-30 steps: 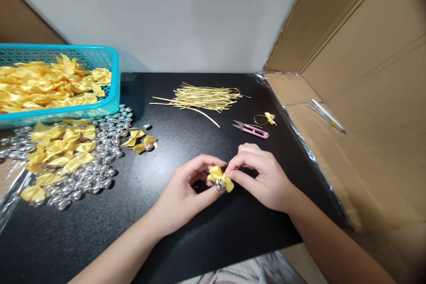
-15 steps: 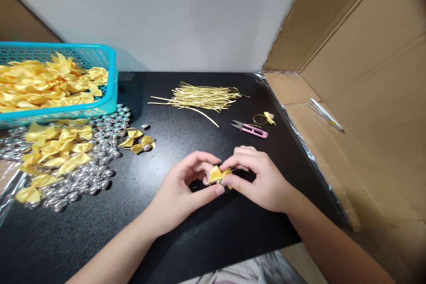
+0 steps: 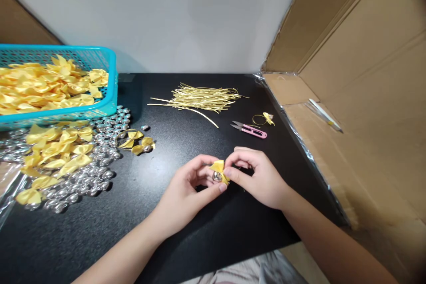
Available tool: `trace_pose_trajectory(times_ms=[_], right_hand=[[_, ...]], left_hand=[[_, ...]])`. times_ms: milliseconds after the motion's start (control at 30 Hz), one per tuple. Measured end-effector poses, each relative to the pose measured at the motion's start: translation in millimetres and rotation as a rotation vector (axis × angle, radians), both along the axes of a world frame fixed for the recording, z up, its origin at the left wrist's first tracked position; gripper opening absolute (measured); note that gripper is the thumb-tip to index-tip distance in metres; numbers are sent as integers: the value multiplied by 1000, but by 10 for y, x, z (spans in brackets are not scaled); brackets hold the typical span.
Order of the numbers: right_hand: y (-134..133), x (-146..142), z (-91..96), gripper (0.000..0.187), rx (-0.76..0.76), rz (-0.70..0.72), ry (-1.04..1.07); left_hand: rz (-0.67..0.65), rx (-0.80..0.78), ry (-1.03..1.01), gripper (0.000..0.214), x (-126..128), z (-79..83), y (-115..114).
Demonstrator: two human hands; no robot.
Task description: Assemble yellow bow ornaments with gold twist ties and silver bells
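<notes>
Near the front of the black table, a yellow ribbon bow (image 3: 218, 166) is held between both hands. A silver bell (image 3: 217, 177) sits against the bow's near side. My left hand (image 3: 196, 184) is closed on the bow from the left, its thumb below and fingers behind. My right hand (image 3: 254, 173) pinches the bow's right side between thumb and index finger; its other fingers are curled. Part of the bow is hidden by the fingertips. Beyond the hands lie pink thread snips (image 3: 250, 130) and a finished-looking bow with a gold tie loop (image 3: 269, 118).
A turquoise basket (image 3: 113, 77) full of yellow bows stands at left. In front of it, silver bells (image 3: 71, 191) and loose bows (image 3: 49, 153) are spread. Gold twist ties (image 3: 204, 98) lie at the back. Cardboard (image 3: 366, 75) borders the right, with a white pen-like tool (image 3: 324, 114).
The bow has been turned in my fingers, so the silver bell now faces up more plainly. Both hands have shifted only slightly.
</notes>
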State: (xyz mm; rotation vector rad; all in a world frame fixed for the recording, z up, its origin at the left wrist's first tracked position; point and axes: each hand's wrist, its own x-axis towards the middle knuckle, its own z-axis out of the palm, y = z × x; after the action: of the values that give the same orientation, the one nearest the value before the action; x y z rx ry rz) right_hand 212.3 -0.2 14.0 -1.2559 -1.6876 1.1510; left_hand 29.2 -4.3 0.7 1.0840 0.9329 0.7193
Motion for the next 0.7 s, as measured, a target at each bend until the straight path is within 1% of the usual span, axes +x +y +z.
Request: trace_pose_trajectory(times_ms=[100,200,433,500,533,600,633,700], right_hand=[[1,2,11,5,21,34,-23],[6,-4,14,12,-12,39,13],[15,-12,16,29,-243,55,194],[15,-8,14,32,-282,46,217],[16,-4,12,32,-302,44,228],[24,7,2,34,-363,56,287],[31,14,-4,34,-413,68,354],[49,26,-18,35,-555,97,578]], left_hand=[[8,24,32,32,-10,17,1],[11,95,99,26,-23,37,7],[77,367,271,5,-49,61,23],[84,407,285,3,-56,67,25],[88,389,273,2,-59,70,26],[95,283,197,4,-66,71,29],[97,221,133,6,-71,67,30],[90,124,-22,11,-89,50,32]])
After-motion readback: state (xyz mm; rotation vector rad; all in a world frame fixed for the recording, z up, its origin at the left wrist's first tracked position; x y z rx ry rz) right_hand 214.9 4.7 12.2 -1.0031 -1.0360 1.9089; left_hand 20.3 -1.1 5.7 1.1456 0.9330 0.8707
